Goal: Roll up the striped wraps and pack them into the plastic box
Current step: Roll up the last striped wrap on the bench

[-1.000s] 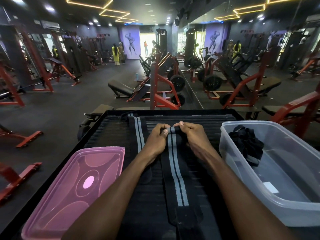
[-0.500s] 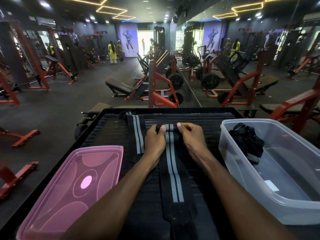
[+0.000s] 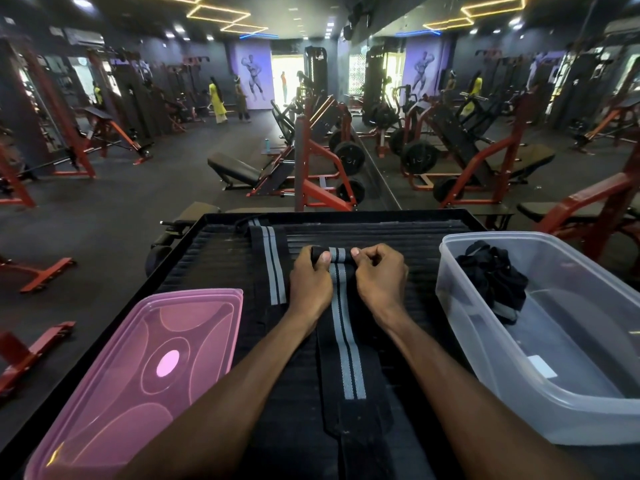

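Black woven fabric with two grey stripes is pinched at its far, rolled-over end by the left hand (image 3: pixel 309 284) and right hand (image 3: pixel 380 278), thumbs on top and fingers curled round the small roll. This striped wrap (image 3: pixel 343 344) lies flat with its long axis running from the near edge of the ribbed black mat (image 3: pixel 214 261) toward the far edge. A second wrap (image 3: pixel 272 263) lies parallel just left; a bundled dark wrap (image 3: pixel 493 275) sits in the far end of the clear plastic box (image 3: pixel 588 424) at the right edge, and a pink lid (image 3: pixel 138 375) rests at the near left corner.
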A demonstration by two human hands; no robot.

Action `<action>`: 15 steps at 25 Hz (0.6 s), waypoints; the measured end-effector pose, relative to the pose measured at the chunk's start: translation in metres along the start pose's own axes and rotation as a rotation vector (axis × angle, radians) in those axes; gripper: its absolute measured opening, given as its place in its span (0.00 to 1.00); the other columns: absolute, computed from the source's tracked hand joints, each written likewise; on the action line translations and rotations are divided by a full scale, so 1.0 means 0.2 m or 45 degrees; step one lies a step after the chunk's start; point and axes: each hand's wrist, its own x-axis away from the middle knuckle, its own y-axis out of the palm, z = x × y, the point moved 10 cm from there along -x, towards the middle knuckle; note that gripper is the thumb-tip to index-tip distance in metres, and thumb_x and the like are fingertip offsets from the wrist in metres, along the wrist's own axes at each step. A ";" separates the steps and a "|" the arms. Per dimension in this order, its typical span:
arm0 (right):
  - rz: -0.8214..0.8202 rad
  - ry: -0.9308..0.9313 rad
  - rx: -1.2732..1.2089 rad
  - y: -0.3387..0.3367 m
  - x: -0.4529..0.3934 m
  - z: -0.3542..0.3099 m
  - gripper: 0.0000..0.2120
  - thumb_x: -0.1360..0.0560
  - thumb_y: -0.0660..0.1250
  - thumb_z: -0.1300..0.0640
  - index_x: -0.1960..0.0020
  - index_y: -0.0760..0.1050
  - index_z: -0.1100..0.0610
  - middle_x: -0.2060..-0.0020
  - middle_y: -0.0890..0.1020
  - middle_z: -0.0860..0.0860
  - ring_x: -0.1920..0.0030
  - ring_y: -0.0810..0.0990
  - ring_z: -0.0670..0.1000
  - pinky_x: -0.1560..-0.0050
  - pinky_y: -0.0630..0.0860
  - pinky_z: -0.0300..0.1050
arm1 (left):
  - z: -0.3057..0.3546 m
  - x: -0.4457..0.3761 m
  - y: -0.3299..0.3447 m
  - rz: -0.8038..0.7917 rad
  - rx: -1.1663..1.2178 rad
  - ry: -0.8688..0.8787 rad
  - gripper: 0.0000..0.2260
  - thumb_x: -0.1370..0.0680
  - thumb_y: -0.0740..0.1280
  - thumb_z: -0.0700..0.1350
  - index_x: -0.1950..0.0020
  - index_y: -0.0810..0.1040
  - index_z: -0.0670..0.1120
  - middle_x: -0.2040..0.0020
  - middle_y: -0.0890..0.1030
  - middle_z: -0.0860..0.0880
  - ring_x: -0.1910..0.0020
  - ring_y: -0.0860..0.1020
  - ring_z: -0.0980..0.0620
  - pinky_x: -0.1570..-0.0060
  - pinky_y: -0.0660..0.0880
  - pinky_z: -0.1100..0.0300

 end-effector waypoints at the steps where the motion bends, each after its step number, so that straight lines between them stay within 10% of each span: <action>1: 0.000 0.009 -0.032 0.00 0.00 0.00 0.08 0.23 0.71 0.55 0.57 0.80 0.58 0.63 0.83 0.50 0.62 0.80 0.46 0.60 0.73 0.38 | 0.00 0.00 0.00 -0.003 0.003 0.005 0.06 0.17 0.61 0.45 0.53 0.74 0.48 0.59 0.78 0.53 0.61 0.74 0.59 0.63 0.68 0.64; 6: -0.150 0.009 -0.206 0.03 -0.03 -0.06 0.05 0.21 0.70 0.55 0.52 0.81 0.56 0.59 0.83 0.48 0.57 0.80 0.44 0.56 0.73 0.35 | 0.03 -0.04 -0.02 -0.050 0.221 0.028 0.07 0.18 0.62 0.42 0.45 0.79 0.50 0.51 0.84 0.52 0.50 0.81 0.57 0.47 0.75 0.60; 15: -0.300 -0.116 -0.153 0.05 -0.04 -0.10 0.03 0.23 0.71 0.62 0.51 0.81 0.55 0.55 0.83 0.46 0.52 0.80 0.45 0.50 0.74 0.38 | 0.00 -0.07 0.00 -0.151 0.213 -0.087 0.06 0.20 0.67 0.48 0.52 0.81 0.48 0.52 0.85 0.48 0.50 0.82 0.49 0.49 0.76 0.57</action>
